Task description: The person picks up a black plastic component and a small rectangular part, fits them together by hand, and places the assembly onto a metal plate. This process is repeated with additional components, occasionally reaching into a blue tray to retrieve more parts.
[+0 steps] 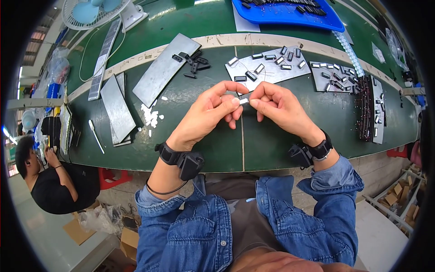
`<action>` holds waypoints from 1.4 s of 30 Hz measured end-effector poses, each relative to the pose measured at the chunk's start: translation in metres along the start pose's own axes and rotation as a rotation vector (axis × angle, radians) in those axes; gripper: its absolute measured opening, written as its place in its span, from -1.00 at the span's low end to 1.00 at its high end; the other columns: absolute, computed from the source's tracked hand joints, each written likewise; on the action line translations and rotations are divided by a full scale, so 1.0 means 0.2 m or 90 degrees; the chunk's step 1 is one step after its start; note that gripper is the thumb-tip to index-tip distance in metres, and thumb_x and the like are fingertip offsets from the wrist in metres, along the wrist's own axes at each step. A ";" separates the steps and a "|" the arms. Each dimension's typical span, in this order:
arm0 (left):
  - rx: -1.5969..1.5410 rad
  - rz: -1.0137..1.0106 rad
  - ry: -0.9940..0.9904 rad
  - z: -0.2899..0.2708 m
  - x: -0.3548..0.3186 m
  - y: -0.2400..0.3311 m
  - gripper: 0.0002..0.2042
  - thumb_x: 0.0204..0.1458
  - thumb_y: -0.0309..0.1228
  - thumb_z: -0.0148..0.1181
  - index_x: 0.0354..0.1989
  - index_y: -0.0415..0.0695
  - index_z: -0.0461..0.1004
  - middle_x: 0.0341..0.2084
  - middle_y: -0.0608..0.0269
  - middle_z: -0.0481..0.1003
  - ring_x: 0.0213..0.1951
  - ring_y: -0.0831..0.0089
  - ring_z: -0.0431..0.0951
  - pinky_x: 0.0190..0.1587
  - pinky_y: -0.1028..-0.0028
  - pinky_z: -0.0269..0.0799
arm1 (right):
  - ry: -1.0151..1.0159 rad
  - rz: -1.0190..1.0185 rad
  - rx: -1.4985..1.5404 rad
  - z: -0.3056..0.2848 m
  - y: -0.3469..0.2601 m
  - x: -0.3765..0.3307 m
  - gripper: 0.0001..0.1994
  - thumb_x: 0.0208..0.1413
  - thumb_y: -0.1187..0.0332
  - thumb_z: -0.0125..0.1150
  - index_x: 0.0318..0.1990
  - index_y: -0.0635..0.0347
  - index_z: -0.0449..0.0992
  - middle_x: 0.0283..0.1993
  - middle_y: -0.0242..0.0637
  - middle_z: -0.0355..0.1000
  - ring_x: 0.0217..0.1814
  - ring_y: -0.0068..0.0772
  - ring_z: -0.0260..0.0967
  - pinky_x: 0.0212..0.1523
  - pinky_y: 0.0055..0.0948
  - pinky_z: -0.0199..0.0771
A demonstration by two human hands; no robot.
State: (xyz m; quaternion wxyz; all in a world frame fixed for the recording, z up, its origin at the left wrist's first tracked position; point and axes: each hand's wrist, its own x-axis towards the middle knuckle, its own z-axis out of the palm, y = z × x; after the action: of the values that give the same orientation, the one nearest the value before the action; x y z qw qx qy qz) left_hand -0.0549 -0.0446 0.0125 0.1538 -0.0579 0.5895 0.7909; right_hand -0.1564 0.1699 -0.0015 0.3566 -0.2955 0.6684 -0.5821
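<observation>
Small white-faced piece (pixel 244 101), held in front of the person above the green counter (pixel 267 145), between the fingertips of both hands. At far left, a slim white tool (pixel 95 136) lies alone, apparently set aside yet near enough to pick up. Beside it, overlapping grey plates (pixel 118 109) rest at a slant, perhaps stacked to save room. Next come loose white scraps (pixel 151 119) and a long grey plate (pixel 158 75), with black housings (pixel 195 63) heaped at its upper right edge, probably grouped for easy picking. Left hand (pixel 206 109): thumb and forefinger close on the piece's left end, a fine grip that suits so small an object. Right hand (pixel 286 111): its grip is likewise pinched, at the right end, seemingly to steady the piece from both sides. Beyond it, black-framed parts (pixel 259 68) lie spaced over a tilted plate (pixel 247 65), likely so that each can be lifted singly. Farther back, a blue tray (pixel 290 25) gathers many dark parts. At right, another plate (pixel 319 82) bears similar parts, beside dark rows (pixel 364 109) aligned closely, presumably for order.
</observation>
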 end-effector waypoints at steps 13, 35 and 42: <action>0.042 0.070 0.044 0.00 0.02 -0.01 -0.69 0.36 -0.40 0.09 0.18 -0.28 0.50 -0.33 0.28 0.60 -0.38 0.61 0.54 -0.21 0.59 0.49 | -0.028 0.174 0.324 -0.02 -0.01 0.02 -0.82 0.32 0.29 0.29 -0.11 0.22 0.55 -0.27 -0.49 0.45 -0.52 -0.73 0.27 -0.52 -0.69 0.28; 0.040 0.063 0.109 0.02 0.02 -0.03 -0.69 0.32 -0.49 0.12 0.18 -0.29 0.54 -0.15 0.09 0.67 -0.06 0.39 0.69 -0.03 0.47 0.64 | 0.042 0.122 0.200 -0.03 0.02 0.02 -0.86 0.34 0.34 0.25 -0.16 0.24 0.54 -0.33 -0.50 0.41 -0.51 -0.75 0.23 -0.51 -0.68 0.24; 0.023 0.059 0.121 0.00 0.03 -0.04 -0.70 0.29 -0.51 0.15 0.16 -0.31 0.53 -0.17 0.10 0.67 -0.06 0.39 0.69 -0.05 0.48 0.64 | 0.034 0.097 0.202 -0.01 0.02 0.02 -0.88 0.33 0.36 0.26 -0.17 0.23 0.53 -0.38 -0.53 0.40 -0.50 -0.76 0.22 -0.50 -0.67 0.24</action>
State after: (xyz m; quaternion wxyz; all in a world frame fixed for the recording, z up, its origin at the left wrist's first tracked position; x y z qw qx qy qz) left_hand -0.0574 -0.0408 0.0034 0.0616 -0.1025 0.6175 0.7775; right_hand -0.1601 0.1671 -0.0054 0.4242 -0.1683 0.5977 -0.6591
